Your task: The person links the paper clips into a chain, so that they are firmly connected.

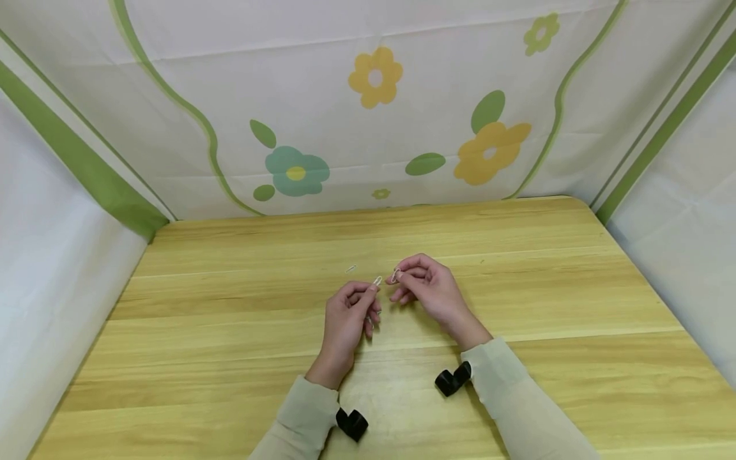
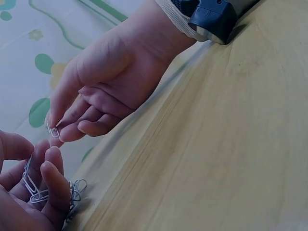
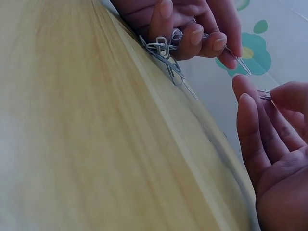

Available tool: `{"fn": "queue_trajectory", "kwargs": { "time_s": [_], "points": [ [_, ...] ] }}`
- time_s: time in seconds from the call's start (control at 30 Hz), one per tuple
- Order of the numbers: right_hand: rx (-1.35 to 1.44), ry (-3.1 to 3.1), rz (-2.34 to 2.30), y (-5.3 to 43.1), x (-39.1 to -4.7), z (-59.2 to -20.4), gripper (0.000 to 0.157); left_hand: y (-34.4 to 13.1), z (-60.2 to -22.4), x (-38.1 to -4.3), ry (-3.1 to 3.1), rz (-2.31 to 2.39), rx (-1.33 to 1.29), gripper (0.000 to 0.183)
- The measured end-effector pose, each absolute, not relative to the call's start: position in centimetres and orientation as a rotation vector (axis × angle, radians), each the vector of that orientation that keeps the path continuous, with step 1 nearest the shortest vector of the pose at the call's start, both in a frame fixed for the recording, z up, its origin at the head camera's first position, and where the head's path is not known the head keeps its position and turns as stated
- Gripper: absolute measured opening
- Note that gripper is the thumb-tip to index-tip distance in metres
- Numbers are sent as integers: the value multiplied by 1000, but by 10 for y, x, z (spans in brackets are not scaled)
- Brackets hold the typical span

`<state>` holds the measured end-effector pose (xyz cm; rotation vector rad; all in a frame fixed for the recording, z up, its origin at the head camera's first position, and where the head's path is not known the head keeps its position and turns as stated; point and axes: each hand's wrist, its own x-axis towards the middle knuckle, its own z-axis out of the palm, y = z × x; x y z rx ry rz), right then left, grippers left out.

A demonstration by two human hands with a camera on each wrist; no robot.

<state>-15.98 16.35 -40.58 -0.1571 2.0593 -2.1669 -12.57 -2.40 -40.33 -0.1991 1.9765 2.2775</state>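
My left hand pinches a silver paper clip between thumb and forefinger, its looped end sticking out past the fingertips. From that clip a chain of linked paper clips runs through the curled fingers and hangs in a bunch below them. Facing it, my right hand pinches a single paper clip by thumb and forefinger, the other fingers loosely bent. A small gap separates the two clips in the right wrist view. Just beyond the left hand, a loose paper clip lies on the table.
Both hands are over a wooden table. A white curtain with printed flowers rises behind its far edge, and white cloth hangs at both sides. Black wrist cameras are strapped at the sleeve cuffs.
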Motion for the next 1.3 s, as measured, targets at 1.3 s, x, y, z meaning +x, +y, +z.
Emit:
{"fn": "queue_trajectory", "kwargs": {
  "time_s": [1.3],
  "points": [
    [-292,2379,-2005,156,-154,-404,6,-21,-402,-123,2006,2231,-114,21]
  ]
}}
